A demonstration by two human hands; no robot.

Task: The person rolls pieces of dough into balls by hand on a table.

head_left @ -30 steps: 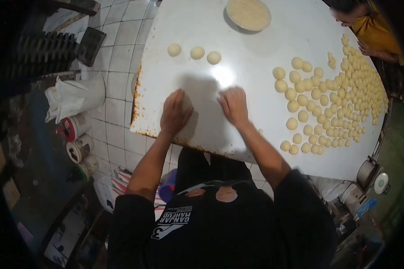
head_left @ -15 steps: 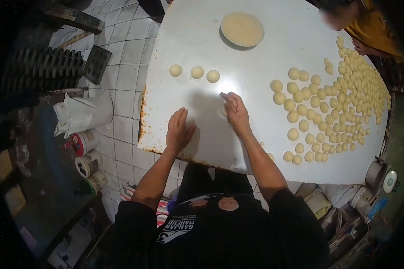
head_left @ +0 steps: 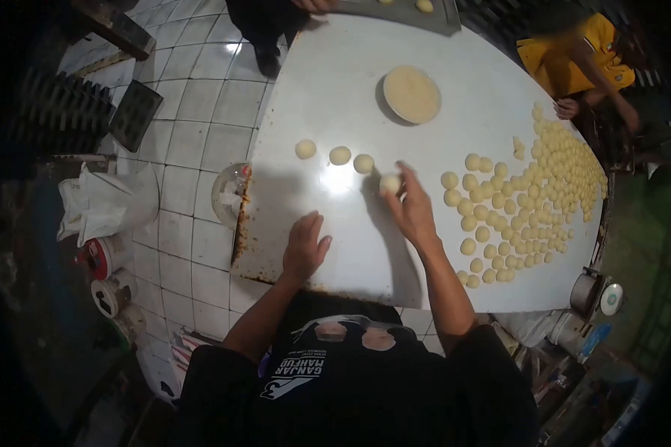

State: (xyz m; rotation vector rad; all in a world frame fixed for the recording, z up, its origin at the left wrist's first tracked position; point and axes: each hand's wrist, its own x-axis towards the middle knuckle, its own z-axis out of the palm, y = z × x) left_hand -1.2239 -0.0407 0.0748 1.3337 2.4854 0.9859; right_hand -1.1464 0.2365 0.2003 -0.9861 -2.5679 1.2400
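My right hand (head_left: pixel 414 210) grips a pale, round dough ball (head_left: pixel 390 184) between thumb and fingers, at the right end of a short row. Three more balls make up that row: a left one (head_left: pixel 306 149), a middle one (head_left: pixel 340 156) and a right one (head_left: pixel 363 163), the last close beside the held ball. My left hand (head_left: pixel 304 249) is open near the table's front left, fingers extended and thumb apart, holding nothing. Both hands are over the white tabletop (head_left: pixel 358 261).
A round dish of pale crumbs (head_left: pixel 412 94) stands beyond the row. Many dough balls (head_left: pixel 525 205) cover the right side. A dark tray (head_left: pixel 406 16) with a few balls is at the far edge, near another person's hand (head_left: pixel 314 6). A person in yellow (head_left: pixel 574 59) works at the far right.
My right hand has moved forward with the dough ball, from the bare tabletop to the row's end. My left hand stays low and open. The far tray has come into view.
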